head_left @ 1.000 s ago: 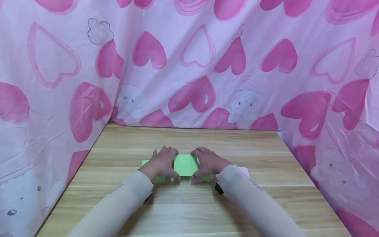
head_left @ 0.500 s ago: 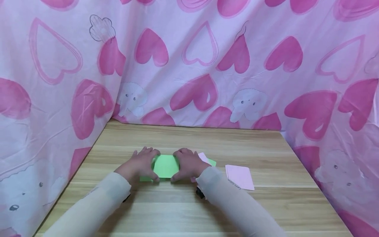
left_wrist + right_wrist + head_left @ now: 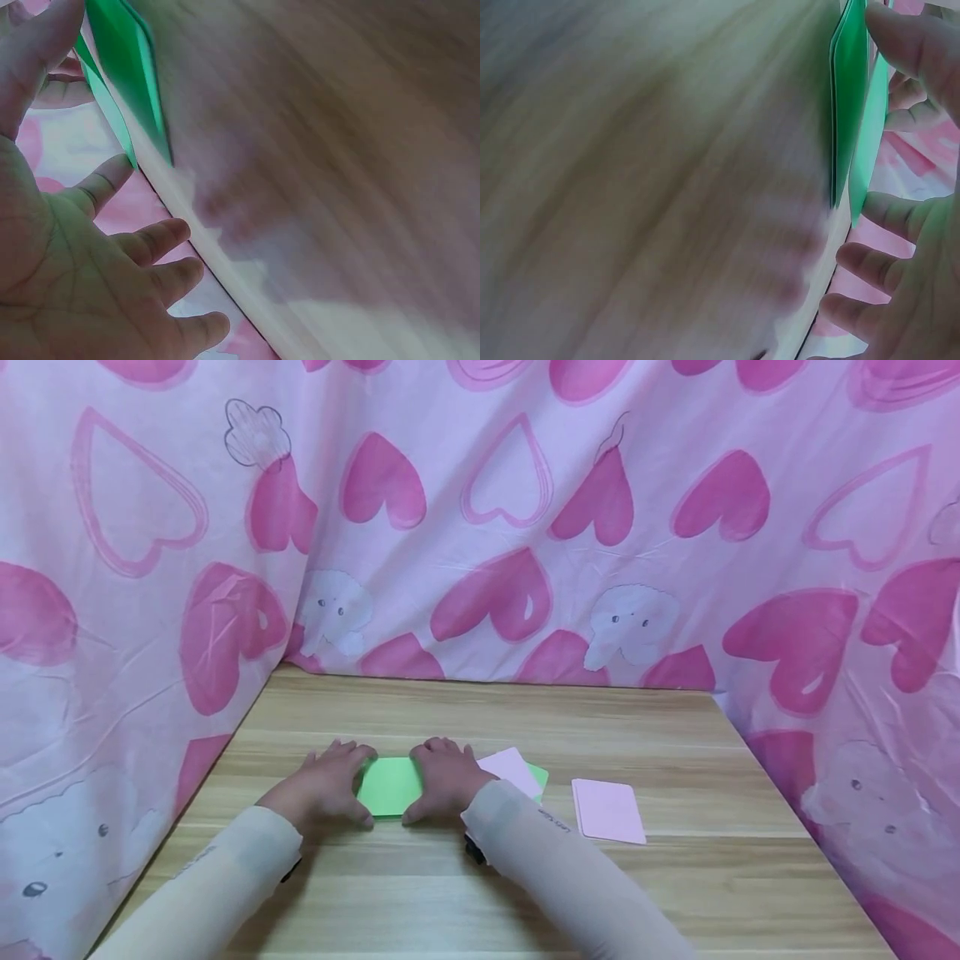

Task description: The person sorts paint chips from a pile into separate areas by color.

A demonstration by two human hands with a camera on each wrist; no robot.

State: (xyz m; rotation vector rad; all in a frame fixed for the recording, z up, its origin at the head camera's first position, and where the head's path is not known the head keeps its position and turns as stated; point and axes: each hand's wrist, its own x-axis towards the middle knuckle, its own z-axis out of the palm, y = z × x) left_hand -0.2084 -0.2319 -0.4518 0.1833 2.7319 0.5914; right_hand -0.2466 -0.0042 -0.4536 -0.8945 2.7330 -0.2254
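A light green, rounded-corner square card (image 3: 388, 787) is held between the person's two hands, left of centre above a table top with pale, striped wood grain (image 3: 450, 885). The left hand (image 3: 324, 783) pinches the card's left side between thumb and index finger, the thumb at the near corner and the index finger at the far one. The right hand (image 3: 444, 778) pinches the right side in the same way. In both wrist views the other fingers of each hand are spread apart, clear of the card. Those views also show a darker green layered pile (image 3: 135, 67) just beneath the held card, on the table.

Just beside the right hand, a pale pink card (image 3: 513, 768) partly overlaps a bright green card (image 3: 537, 780); the hand and its light beige sleeve (image 3: 570, 868) hide part of this group. Further right, well apart, lies a small pale pink square stack (image 3: 609, 811). Behind the table hangs pink cloth printed with darker hearts (image 3: 495, 597) and white fluffy characters.
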